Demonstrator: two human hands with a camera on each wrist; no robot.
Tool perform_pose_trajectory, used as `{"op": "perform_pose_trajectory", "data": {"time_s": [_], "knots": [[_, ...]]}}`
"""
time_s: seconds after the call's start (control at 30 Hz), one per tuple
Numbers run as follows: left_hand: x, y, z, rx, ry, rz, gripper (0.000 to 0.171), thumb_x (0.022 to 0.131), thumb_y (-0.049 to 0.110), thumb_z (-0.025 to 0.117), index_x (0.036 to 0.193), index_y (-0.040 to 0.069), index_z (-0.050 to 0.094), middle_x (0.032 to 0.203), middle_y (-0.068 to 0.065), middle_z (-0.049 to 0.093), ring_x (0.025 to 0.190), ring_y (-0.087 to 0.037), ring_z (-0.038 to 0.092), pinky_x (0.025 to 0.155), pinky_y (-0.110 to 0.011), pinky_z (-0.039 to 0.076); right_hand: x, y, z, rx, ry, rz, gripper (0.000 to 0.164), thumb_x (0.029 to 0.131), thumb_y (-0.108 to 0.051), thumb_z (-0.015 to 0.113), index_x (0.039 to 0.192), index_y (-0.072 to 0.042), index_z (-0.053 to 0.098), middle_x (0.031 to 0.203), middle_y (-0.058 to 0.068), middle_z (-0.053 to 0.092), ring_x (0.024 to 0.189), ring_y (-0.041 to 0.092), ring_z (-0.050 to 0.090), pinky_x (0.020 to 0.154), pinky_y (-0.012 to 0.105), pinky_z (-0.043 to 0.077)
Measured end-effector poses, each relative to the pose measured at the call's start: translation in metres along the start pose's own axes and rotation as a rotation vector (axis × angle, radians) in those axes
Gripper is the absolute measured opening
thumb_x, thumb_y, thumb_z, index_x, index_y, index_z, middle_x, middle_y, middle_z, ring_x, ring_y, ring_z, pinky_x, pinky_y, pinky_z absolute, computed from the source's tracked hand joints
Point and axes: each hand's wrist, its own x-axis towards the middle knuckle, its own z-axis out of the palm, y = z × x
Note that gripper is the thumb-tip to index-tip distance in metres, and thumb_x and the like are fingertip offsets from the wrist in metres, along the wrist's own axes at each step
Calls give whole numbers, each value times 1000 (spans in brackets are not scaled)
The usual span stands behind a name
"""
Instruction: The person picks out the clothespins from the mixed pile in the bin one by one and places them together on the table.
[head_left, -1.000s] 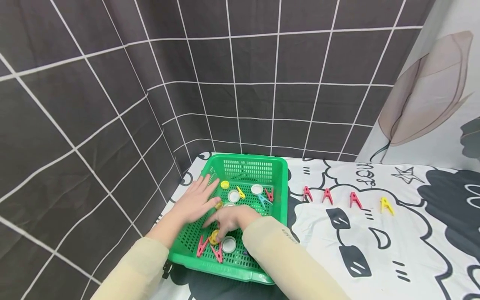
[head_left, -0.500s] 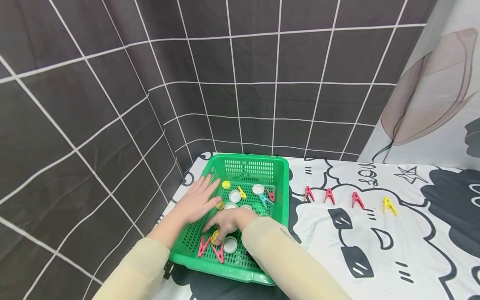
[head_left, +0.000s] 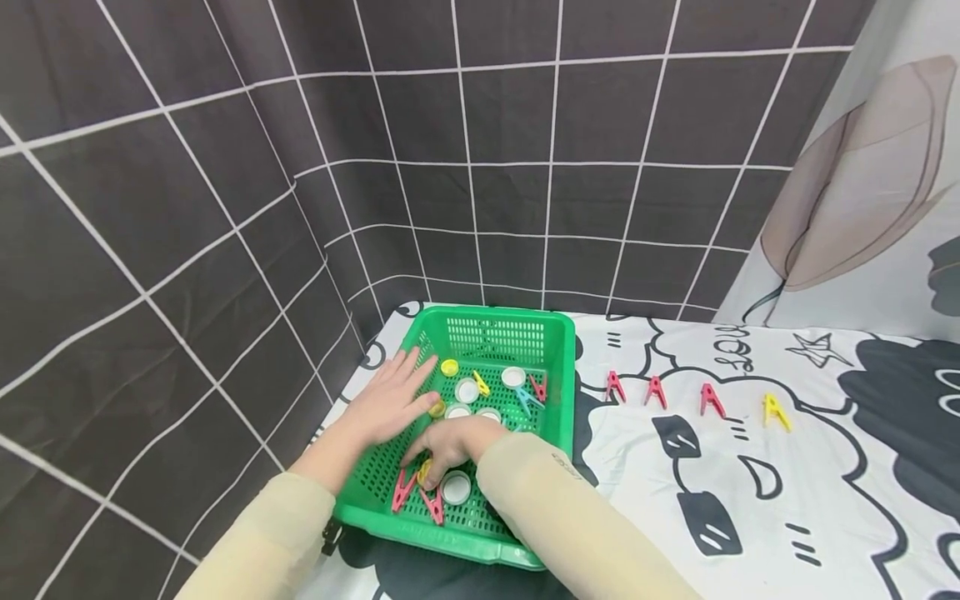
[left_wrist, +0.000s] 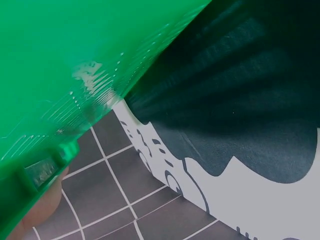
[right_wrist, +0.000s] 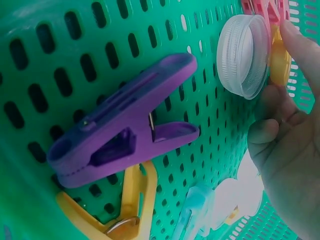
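A green plastic basket [head_left: 450,546] holds bottle caps and clothespins. My right hand [head_left: 453,442] reaches into its near half and pinches a yellow bottle cap [right_wrist: 280,60] between thumb and fingers, the cap tilted on edge. Beside it lie a white cap [head_left: 456,487] and two pink clothespins [head_left: 403,490]. My left hand [head_left: 386,408] rests over the basket's left rim with straight fingers spread; in the left wrist view a fingertip [left_wrist: 45,205] shows past the green rim. The right wrist view shows a purple clothespin [right_wrist: 125,125] and a yellow clothespin [right_wrist: 135,200] below my right hand.
Farther back in the basket lie several caps, a small yellow clothespin [head_left: 481,383], a blue clothespin [head_left: 528,400] and a red clothespin [head_left: 538,387]. Right of the basket, three red clothespins [head_left: 655,392] and a yellow clothespin [head_left: 776,411] stand in a row on the patterned cloth [head_left: 615,517].
The yellow cap at my right fingertips has turned more edge-on, and the hand has shifted slightly left. My left hand stays on the rim.
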Motion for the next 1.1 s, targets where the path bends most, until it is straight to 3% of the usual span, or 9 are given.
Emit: {"op": "perform_pose_trajectory", "data": {"time_s": [0.13, 0.33, 0.53, 0.7, 0.93, 1.1], "knots": [[1, -1, -1, -3, 4, 1, 64, 99, 47, 35, 151, 12, 19, 153, -21, 12, 140, -38, 6, 113, -49, 5, 0, 0, -1, 17, -4, -3, 43, 81, -29, 74, 122, -34, 61, 132, -7, 51, 124, 11, 43, 102, 33, 36], [1, -2, 0, -3, 4, 1, 66, 99, 51, 32, 151, 12, 19, 154, -21, 12, 140, -38, 6, 113, -48, 6, -2, -2, -1, 47, -10, 5, 30, 80, -24, 76, 107, -31, 64, 113, -8, 56, 100, 8, 51, 87, 29, 44], [0, -2, 0, -5, 7, 2, 67, 98, 54, 28, 151, 13, 19, 154, -21, 13, 141, -38, 6, 113, -48, 6, -2, -3, -1, 34, -16, 14, 36, 80, -25, 75, 114, -32, 65, 123, -10, 55, 112, 7, 48, 94, 29, 41], [0, -2, 1, -13, 10, 5, 64, 99, 47, 35, 151, 12, 20, 153, -21, 13, 140, -38, 7, 113, -48, 6, -1, -3, 2, 24, -18, 26, 27, 80, -27, 76, 105, -32, 67, 110, -11, 57, 98, 6, 49, 87, 28, 43], [0, -2, 1, -16, 11, 2, 64, 99, 47, 34, 151, 12, 19, 153, -21, 13, 140, -38, 7, 113, -48, 5, -2, -2, 1, 7, -12, 20, 29, 80, -20, 76, 105, -31, 69, 111, -13, 59, 103, 5, 51, 89, 28, 44], [0, -3, 1, -12, 10, 3, 65, 99, 49, 32, 150, 11, 20, 153, -21, 13, 141, -37, 6, 113, -48, 5, -1, -4, 2, -16, -6, 14, 28, 78, -25, 77, 104, -32, 68, 107, -13, 59, 100, 5, 52, 87, 28, 45]]}}
